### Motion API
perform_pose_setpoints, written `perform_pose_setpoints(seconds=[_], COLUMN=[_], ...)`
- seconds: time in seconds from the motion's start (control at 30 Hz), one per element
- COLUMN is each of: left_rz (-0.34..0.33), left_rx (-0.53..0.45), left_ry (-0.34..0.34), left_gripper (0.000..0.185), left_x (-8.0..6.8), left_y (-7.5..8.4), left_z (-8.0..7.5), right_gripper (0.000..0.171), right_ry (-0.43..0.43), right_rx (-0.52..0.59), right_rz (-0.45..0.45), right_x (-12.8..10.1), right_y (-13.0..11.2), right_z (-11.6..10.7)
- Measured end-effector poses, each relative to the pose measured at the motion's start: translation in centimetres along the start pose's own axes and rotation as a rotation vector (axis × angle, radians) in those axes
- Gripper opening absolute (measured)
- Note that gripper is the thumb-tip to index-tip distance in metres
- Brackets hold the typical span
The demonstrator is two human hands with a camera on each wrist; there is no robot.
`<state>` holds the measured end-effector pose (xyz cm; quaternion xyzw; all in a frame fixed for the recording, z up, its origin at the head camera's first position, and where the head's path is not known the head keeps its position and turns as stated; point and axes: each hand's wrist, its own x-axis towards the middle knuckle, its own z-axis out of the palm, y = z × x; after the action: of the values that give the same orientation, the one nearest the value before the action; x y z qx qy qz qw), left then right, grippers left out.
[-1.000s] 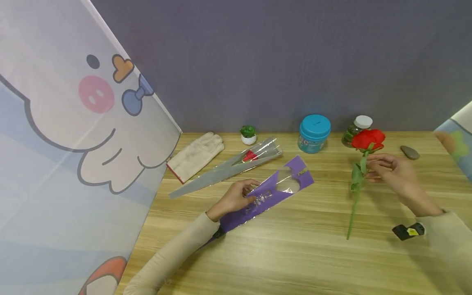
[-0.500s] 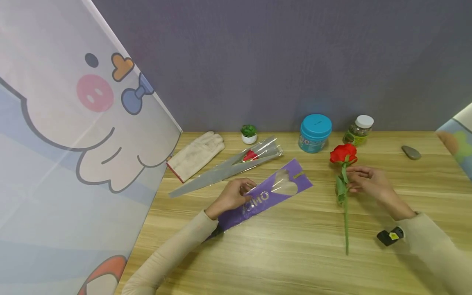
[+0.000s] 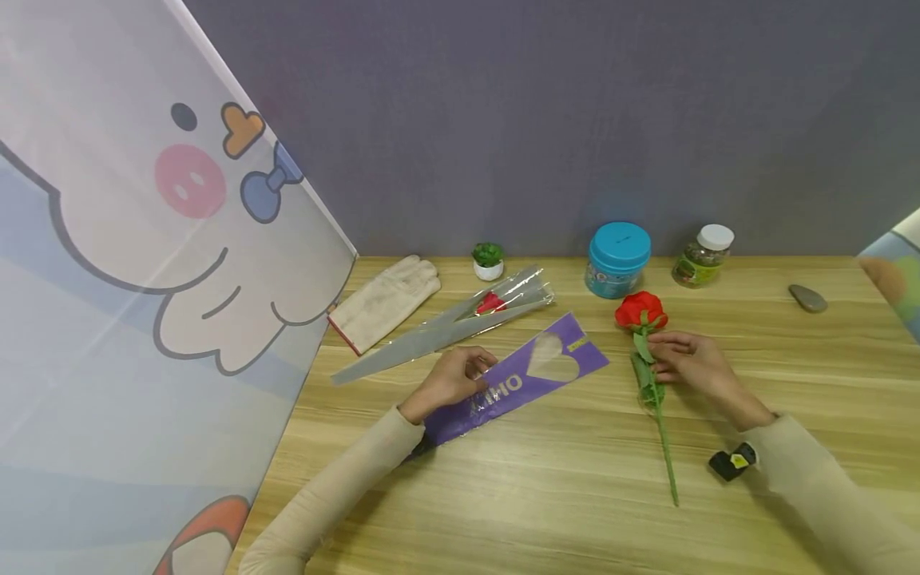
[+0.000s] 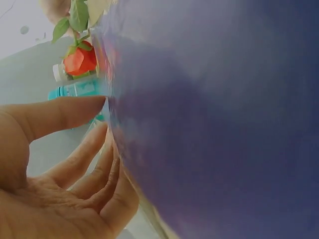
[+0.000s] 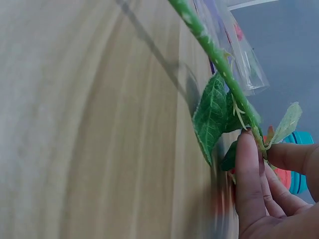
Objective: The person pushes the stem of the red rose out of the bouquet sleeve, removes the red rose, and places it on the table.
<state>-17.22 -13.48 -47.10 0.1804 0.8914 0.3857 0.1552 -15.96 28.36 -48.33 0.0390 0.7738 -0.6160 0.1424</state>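
Observation:
My left hand [image 3: 451, 377] pinches the long side of a purple flower sleeve [image 3: 512, 390] between thumb and fingers. The sleeve has a clear heart window and pale lettering; in the left wrist view its purple film [image 4: 214, 119] fills the right side. To the right, my right hand [image 3: 693, 366] pinches the stem of an artificial red rose [image 3: 640, 310] just below the bloom. The bloom points away from me, and the green stem [image 3: 667, 455] hangs toward the near side. Close up in the right wrist view, thumb and fingertips meet at the stem beside green leaves [image 5: 212, 117].
A second rose [image 3: 492, 303] in a grey-and-clear sleeve [image 3: 402, 351] lies behind my left hand, beside a white work glove [image 3: 384, 303]. Along the back stand a small potted plant [image 3: 488, 262], a blue-lidded tub [image 3: 618, 259] and a white-capped jar [image 3: 703, 255]. A flat stone [image 3: 808, 299] lies far right.
My right hand has carried the rose left and nearer, from in front of the jar toward the purple sleeve. My left hand stays in place; the sleeve has turned slightly, its heart window showing more fully.

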Motion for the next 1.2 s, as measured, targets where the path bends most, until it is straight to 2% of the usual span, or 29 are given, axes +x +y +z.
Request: perform_pose_setpoints(seconds=[0.07,0.3,0.5,0.63,0.73,0.9,1.03,1.2], left_rz=[-0.002,0.000,0.006,-0.014,-0.019,0.019,0.023,0.024], left_rx=[-0.005,-0.022,-0.049,-0.065,-0.075,-0.062,-0.071,-0.091], left_ry=[0.004,0.009,-0.009,-0.009,-0.001,0.010,0.016,0.041], left_gripper=[0.033,0.031,0.032,0.032,0.034,0.037,0.039,0.041], left_x=[-0.1,-0.6,-0.9,-1.1,-1.3,-1.6,-1.7,-1.6], left_y=[0.0,0.5,0.4,0.2,0.2,0.0,0.0,0.0], left_z=[-0.1,-0.7,-1.0,-1.3,-1.6,-2.3,-3.2,-4.4], right_gripper=[0.018,0.045,0.047,0.047,0.044,0.038,0.037,0.037], right_ry=[-0.006,-0.030,-0.031,-0.025,-0.003,0.013,-0.002,-0.061], right_rx=[0.006,0.000,-0.021,-0.072,-0.136,-0.214,-0.237,-0.229], right_rz=[0.002,-0.025,-0.025,-0.047,-0.072,-0.158,-0.207,-0.230], right_x=[0.0,-0.3,-0.6,-1.0,-1.4,-2.1,-2.3,-2.1], right_y=[0.1,0.0,-0.1,-0.4,-0.8,-2.2,-4.0,-6.2], right_z=[0.2,0.4,0.5,0.3,0.0,-0.2,0.6,2.9])
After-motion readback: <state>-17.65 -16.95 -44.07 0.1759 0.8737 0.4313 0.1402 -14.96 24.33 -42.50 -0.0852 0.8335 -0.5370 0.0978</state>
